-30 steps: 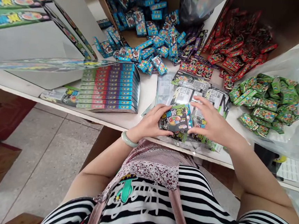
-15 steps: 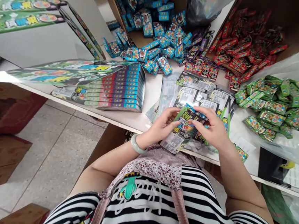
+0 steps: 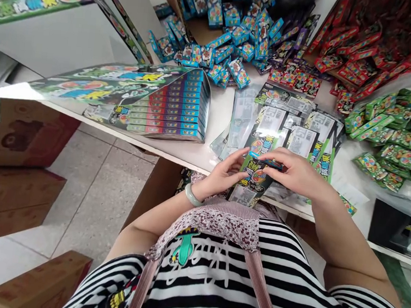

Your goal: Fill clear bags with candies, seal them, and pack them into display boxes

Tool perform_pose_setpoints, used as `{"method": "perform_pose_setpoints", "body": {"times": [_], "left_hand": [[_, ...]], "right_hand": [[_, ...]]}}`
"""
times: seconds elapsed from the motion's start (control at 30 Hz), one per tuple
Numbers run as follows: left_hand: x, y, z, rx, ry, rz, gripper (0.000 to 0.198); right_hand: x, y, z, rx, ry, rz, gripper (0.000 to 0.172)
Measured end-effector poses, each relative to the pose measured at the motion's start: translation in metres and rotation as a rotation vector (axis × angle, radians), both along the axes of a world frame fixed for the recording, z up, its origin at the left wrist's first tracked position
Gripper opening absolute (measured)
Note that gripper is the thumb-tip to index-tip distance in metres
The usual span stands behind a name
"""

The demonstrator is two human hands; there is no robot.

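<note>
My left hand (image 3: 221, 177) grips the left side of a black and green printed plastic pouch (image 3: 247, 196), thumb on its front. My right hand (image 3: 293, 173) pinches the pouch's top right, index finger above and thumb on the front. A blue edge, apparently a small candy box (image 3: 253, 154), shows at the pouch's top between the hands; how far it sits inside is hidden. Beyond the hands, several flat printed pouches (image 3: 302, 141) lie overlapping on the white table (image 3: 217, 121).
At left stands an open display carton (image 3: 203, 118) with rows of green, red, purple and blue boxes. Blue boxes (image 3: 237, 73) and red boxes (image 3: 360, 67) spill from cartons at the back. Green boxes (image 3: 403, 147) lie in clear plastic at right. Brown cartons (image 3: 11, 194) stand on the floor.
The view has shifted, so the table things appear further right and higher. The pouch is more upright and faces me. My hands stay on it; the blue edge now lies lower between the fingers.
</note>
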State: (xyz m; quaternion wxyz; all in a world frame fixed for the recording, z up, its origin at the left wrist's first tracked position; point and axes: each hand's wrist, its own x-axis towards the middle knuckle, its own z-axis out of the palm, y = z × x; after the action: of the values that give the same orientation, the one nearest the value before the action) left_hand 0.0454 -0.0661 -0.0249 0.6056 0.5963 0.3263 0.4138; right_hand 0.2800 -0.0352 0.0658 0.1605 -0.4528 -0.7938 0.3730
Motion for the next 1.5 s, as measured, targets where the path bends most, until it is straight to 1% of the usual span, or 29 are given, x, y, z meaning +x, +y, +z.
{"method": "perform_pose_setpoints", "body": {"times": [0.1,0.2,0.27,0.37,0.43,0.53,0.63,0.67,0.73,0.8,0.83,0.9,0.93,1.0,1.07,1.17,1.23,1.3,1.4,1.47,1.5], "left_hand": [[-0.005,0.007,0.000,-0.008,0.005,-0.036,0.062],[-0.010,0.018,0.005,-0.021,-0.009,-0.114,0.059],[-0.015,0.024,0.009,-0.018,-0.012,-0.138,0.056],[-0.019,0.026,0.013,-0.018,-0.017,-0.127,0.051],[-0.020,0.026,0.012,-0.028,-0.016,-0.118,0.050],[-0.020,0.024,0.011,-0.030,0.000,-0.116,0.049],[-0.019,0.022,0.009,-0.009,0.010,-0.108,0.047],[-0.019,0.021,0.009,0.001,0.012,-0.105,0.046],[-0.017,0.018,0.007,0.027,0.016,-0.092,0.045],[-0.016,0.016,0.007,0.051,0.022,-0.075,0.045],[-0.016,0.015,0.008,0.058,0.023,-0.071,0.046],[-0.015,0.016,0.010,0.057,0.026,-0.071,0.047],[-0.015,0.017,0.012,0.052,0.029,-0.077,0.048],[-0.015,0.020,0.014,0.047,0.034,-0.086,0.049],[-0.015,0.021,0.016,0.059,0.031,-0.073,0.049],[-0.014,0.022,0.016,0.081,0.013,-0.007,0.043],[-0.011,0.021,0.016,0.086,0.020,0.061,0.034],[-0.008,0.021,0.016,0.097,0.043,0.142,0.028],[0.000,0.023,0.018,0.120,0.059,0.252,0.026],[0.005,0.026,0.021,0.110,0.022,0.296,0.025],[0.007,0.028,0.022,0.093,-0.009,0.306,0.025]], "right_hand": [[-0.006,0.005,0.002,-0.005,-0.017,0.018,0.028],[-0.011,0.001,-0.001,0.036,0.024,-0.029,0.028],[-0.012,-0.007,-0.010,0.080,0.116,-0.144,0.032],[-0.014,-0.024,-0.030,0.152,0.313,-0.419,0.038],[-0.019,-0.036,-0.043,0.154,0.417,-0.567,0.036],[-0.030,-0.048,-0.057,0.122,0.530,-0.715,0.031],[-0.038,-0.053,-0.063,0.135,0.569,-0.812,0.028],[-0.039,-0.054,-0.064,0.145,0.551,-0.807,0.025],[-0.038,-0.056,-0.066,0.174,0.500,-0.746,0.015],[-0.036,-0.057,-0.067,0.184,0.483,-0.701,0.016],[-0.036,-0.058,-0.067,0.182,0.499,-0.714,0.020],[-0.038,-0.059,-0.068,0.167,0.553,-0.795,0.031],[-0.040,-0.059,-0.068,0.161,0.578,-0.836,0.033],[-0.045,-0.060,-0.069,0.147,0.603,-0.883,0.028],[-0.049,-0.060,-0.070,0.128,0.609,-0.889,0.024],[-0.051,-0.059,-0.072,0.141,0.617,-0.878,0.028],[-0.048,-0.058,-0.073,0.160,0.577,-0.834,0.029],[-0.042,-0.054,-0.070,0.186,0.494,-0.754,0.025],[-0.032,-0.041,-0.058,0.209,0.399,-0.585,0.013],[-0.027,-0.030,-0.049,0.172,0.409,-0.501,0.010],[-0.025,-0.025,-0.044,0.137,0.443,-0.485,0.011]]}}
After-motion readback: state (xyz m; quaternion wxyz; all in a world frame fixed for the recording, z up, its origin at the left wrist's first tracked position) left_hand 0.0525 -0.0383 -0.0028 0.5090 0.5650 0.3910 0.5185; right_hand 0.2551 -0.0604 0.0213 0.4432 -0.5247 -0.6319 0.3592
